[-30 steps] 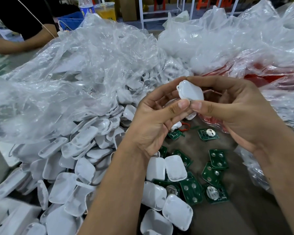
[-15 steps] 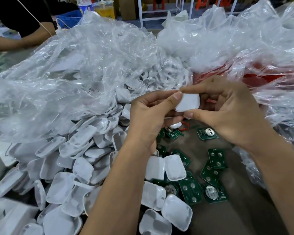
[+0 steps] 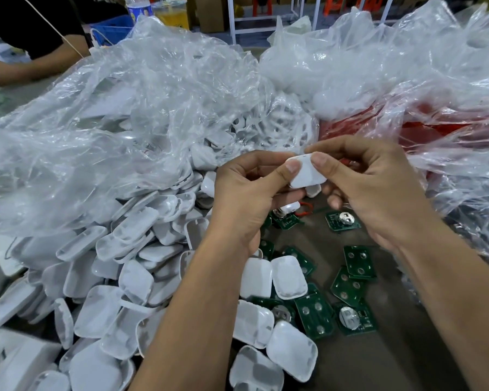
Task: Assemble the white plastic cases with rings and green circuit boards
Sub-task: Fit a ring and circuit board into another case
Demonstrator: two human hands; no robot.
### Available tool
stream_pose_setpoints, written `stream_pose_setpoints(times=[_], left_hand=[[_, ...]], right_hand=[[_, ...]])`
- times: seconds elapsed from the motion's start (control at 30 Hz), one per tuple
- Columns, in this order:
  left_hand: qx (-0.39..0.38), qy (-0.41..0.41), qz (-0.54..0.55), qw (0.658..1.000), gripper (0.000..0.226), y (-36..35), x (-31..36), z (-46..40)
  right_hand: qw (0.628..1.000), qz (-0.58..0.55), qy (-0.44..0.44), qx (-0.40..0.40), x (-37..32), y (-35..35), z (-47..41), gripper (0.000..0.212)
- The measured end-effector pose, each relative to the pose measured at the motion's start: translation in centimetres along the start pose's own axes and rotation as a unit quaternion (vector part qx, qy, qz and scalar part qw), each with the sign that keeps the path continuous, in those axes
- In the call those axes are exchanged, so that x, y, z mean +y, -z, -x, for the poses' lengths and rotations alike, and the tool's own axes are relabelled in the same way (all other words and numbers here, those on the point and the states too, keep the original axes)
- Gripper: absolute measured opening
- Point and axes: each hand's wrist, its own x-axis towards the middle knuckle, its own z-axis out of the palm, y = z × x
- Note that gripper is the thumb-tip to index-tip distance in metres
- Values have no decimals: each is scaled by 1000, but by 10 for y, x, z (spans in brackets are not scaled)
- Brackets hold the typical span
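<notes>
Left hand (image 3: 246, 198) and right hand (image 3: 378, 193) fingers pinch one smooth, rounded white case (image 3: 307, 172).

Readable text: none.
Bottle label (image 3: 138, 9), 11 o'clock: blurred, illegible.
Circuit boards (image 3: 359, 262), 5 o'clock: markings too small to read.

White case (image 3: 307, 172) held aloft above scattered green boards (image 3: 359, 262).

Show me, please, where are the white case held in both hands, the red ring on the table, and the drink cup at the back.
white case (image 3: 308, 176): head view, on its smooth top face.
red ring (image 3: 305, 209): head view, on its visible arc.
drink cup (image 3: 173, 16): head view, on its yellow-filled wall.
</notes>
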Motion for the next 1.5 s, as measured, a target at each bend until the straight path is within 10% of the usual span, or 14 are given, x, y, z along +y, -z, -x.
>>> stream_pose_setpoints(times=[1.5], left_hand=[[2, 65, -114, 991, 8, -4, 3, 5]], right_hand=[[995, 50, -81, 9, 3, -3, 2, 6]])
